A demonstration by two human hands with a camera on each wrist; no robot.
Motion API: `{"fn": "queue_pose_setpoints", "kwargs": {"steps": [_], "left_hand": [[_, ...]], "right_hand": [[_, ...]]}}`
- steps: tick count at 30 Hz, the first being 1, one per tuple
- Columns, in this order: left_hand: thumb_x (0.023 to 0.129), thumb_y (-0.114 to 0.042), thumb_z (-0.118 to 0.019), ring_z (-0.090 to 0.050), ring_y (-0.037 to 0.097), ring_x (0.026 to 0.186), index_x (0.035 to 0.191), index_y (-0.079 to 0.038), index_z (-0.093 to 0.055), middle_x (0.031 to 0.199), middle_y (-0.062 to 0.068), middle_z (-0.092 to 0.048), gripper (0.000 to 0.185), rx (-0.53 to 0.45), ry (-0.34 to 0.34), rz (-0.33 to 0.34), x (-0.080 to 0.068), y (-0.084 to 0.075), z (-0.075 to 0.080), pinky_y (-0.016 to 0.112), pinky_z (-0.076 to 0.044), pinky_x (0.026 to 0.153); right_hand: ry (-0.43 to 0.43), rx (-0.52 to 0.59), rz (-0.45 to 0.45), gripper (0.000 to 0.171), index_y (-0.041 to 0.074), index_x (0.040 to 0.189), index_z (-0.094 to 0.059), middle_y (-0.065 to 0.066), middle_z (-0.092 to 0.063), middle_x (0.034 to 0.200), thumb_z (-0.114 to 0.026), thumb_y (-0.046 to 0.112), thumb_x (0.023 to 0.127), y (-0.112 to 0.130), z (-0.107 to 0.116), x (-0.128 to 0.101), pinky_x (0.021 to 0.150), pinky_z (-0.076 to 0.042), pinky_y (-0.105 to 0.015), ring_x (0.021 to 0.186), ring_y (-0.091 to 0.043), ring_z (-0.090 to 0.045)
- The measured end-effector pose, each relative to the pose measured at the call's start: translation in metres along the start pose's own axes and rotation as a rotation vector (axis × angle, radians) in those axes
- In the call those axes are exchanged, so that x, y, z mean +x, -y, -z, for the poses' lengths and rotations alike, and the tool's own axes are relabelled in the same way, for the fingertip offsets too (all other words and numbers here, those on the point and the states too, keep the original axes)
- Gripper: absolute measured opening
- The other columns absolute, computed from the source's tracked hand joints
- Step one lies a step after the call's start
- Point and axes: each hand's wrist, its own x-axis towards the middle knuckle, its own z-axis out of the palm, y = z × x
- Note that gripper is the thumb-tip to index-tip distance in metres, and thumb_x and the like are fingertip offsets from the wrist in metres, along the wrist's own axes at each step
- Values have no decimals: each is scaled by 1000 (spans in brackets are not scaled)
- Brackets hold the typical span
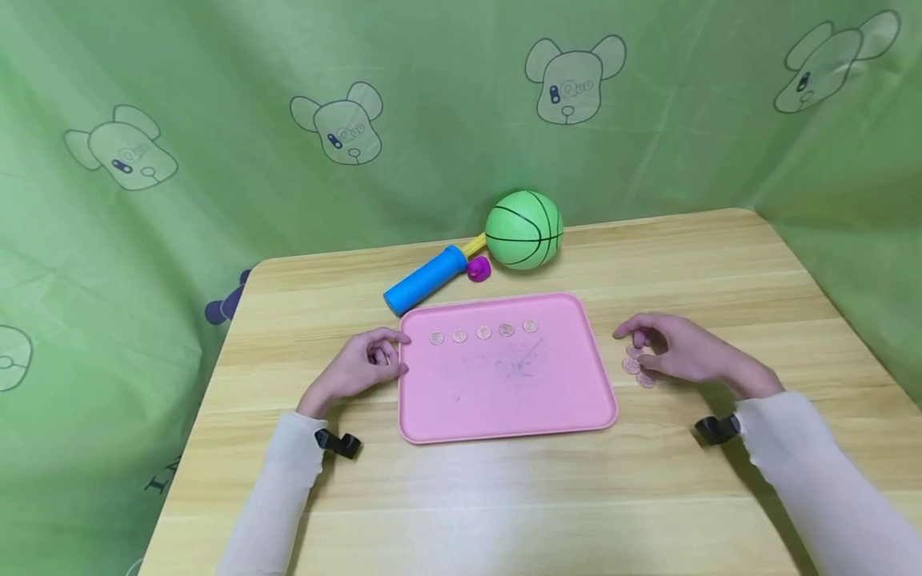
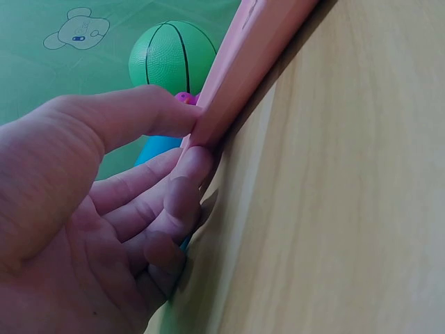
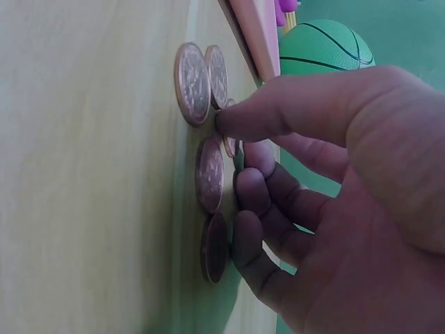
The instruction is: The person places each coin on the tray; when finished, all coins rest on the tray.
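Observation:
A pink tray (image 1: 504, 408) lies on the table with a row of several copper-coloured coins (image 1: 483, 332) along its far side. My left hand (image 1: 363, 364) is at the tray's left edge; thumb (image 2: 167, 115) and index fingertips touch the rim, set apart along it, and the other fingers are curled. To the right of the tray, my right hand (image 1: 680, 348) reaches over a loose group of coins (image 1: 631, 366). Its thumb tip (image 3: 240, 122) is right at the coins (image 3: 210, 175), covering part of one, while its index finger stretches toward the tray.
Behind the tray lie a blue pump-like cylinder (image 1: 425, 280) with a yellow rod (image 1: 475, 245), a small purple toy (image 1: 479, 269) and a green ball (image 1: 524, 230). A green curtain (image 1: 446, 80) with printed bear heads hangs behind the wooden table (image 1: 468, 512).

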Motion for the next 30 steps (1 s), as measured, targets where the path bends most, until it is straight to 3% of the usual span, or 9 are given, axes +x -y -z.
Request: {"fn": "queue_pose_setpoints", "kwargs": {"steps": [11, 16, 20, 24, 30], "left_hand": [[93, -5, -81, -57, 15, 80, 135, -3, -71, 97, 9, -67, 43, -1, 3, 0, 1, -1, 0, 19, -47, 72], [93, -4, -81, -57, 15, 80, 135, -3, -70, 97, 9, -68, 44, -6, 7, -2, 1, -2, 1, 19, -47, 72], [93, -4, -81, -58, 15, 80, 135, -4, -71, 98, 9, -68, 43, -8, 10, 2, 1, -2, 0, 19, -48, 72], [93, -4, -80, -58, 15, 81, 135, -4, -71, 98, 8, -68, 43, -15, 9, 9, 1, -3, 0, 19, -48, 72], [93, -5, -81, -58, 16, 80, 136, -4, -71, 98, 9, -69, 44, 8, 7, 5, 1, -2, 0, 20, -48, 72]], "right_hand": [[5, -83, -38, 30, 3, 114, -76, -3, -70, 103, -90, 9, 88, 3, 9, -2, 80, -50, -23, 93, -13, -57], [57, -64, -75, 29, -2, 114, -72, -5, -64, 97, -86, 9, 91, 1, 11, 2, 76, -48, -24, 88, -15, -53], [81, -51, -82, 22, 0, 108, -69, -5, -65, 97, -83, 7, 93, 3, 11, 5, 77, -49, -25, 88, -15, -54], [55, -49, -75, 17, 7, 105, -72, -1, -71, 99, -83, 6, 93, 6, 11, 4, 84, -53, -24, 92, -11, -61], [-16, 0, -87, 18, 6, 112, -78, -3, -79, 105, -77, 0, 96, 6, 9, 2, 86, -56, -20, 97, -13, -70]]}}
